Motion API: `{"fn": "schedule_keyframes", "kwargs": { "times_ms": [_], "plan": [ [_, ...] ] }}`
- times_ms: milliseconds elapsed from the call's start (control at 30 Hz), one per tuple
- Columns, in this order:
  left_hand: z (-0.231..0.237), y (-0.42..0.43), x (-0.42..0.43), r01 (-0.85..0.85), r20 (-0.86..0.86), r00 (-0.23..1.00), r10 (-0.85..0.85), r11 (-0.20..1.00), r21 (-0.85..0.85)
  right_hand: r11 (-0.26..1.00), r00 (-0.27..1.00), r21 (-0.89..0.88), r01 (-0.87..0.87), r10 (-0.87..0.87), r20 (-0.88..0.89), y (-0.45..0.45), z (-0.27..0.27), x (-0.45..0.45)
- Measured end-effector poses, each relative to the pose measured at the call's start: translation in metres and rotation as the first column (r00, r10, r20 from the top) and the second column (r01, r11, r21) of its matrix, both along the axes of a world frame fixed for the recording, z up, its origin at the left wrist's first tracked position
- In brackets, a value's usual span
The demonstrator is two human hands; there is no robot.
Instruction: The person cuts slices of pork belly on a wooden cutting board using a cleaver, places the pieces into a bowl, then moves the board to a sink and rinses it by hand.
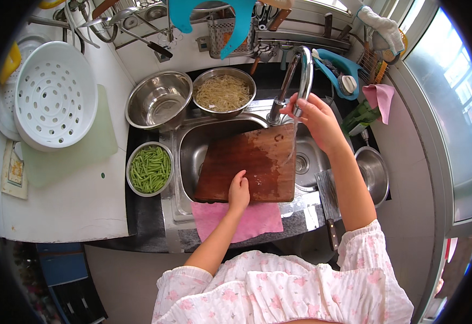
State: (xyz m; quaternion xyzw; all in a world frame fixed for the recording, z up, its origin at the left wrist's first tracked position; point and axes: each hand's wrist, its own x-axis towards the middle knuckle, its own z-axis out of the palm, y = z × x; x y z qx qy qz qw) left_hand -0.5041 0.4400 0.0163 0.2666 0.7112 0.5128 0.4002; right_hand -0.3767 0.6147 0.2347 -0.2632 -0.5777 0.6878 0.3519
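A wooden cutting board, wet along its right part, lies tilted over the double-bowl stainless steel sink. My left hand grips the board at its near edge, thumb on top and the other fingers hidden. Up at the spout of the chrome faucet, my right hand holds the outlet end between thumb and fingers. A thin stream of water falls from it onto the board's right side. A pink cloth lies on the counter under the board's near edge.
Left of the sink stands a bowl of cut green beans. Behind are an empty steel basin and a bowl of bean sprouts. A cleaver rests at the right edge, handle overhanging, beside a steel bowl. A white colander leans at left.
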Motion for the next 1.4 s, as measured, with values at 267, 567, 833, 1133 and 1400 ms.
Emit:
{"fn": "schedule_keyframes", "kwargs": {
  "times_ms": [267,567,833,1133,1400],
  "plan": [
    [0.004,0.019,0.037,0.052,-0.217,0.976,-0.006,0.977,0.206,0.897,0.919,0.372,0.237,-0.331,0.213,0.081,-0.101,0.037],
    [0.007,0.024,0.043,-0.186,0.051,0.983,0.179,0.952,0.244,0.324,0.284,0.747,-0.581,-0.779,0.559,0.154,-0.183,0.019],
    [-0.004,0.027,0.044,-0.301,0.064,0.954,0.294,0.936,0.182,0.099,0.375,0.769,-0.631,-0.829,0.414,0.173,-0.200,0.005],
    [0.010,0.032,0.048,-0.319,0.022,0.948,0.319,0.942,0.105,0.156,0.451,0.814,-0.560,-0.767,0.457,0.176,-0.199,0.008],
    [0.004,0.033,0.046,-0.248,-0.076,0.965,0.253,0.966,0.070,0.448,0.364,0.751,-0.484,-0.677,0.639,0.176,-0.197,0.006]
  ]
}}
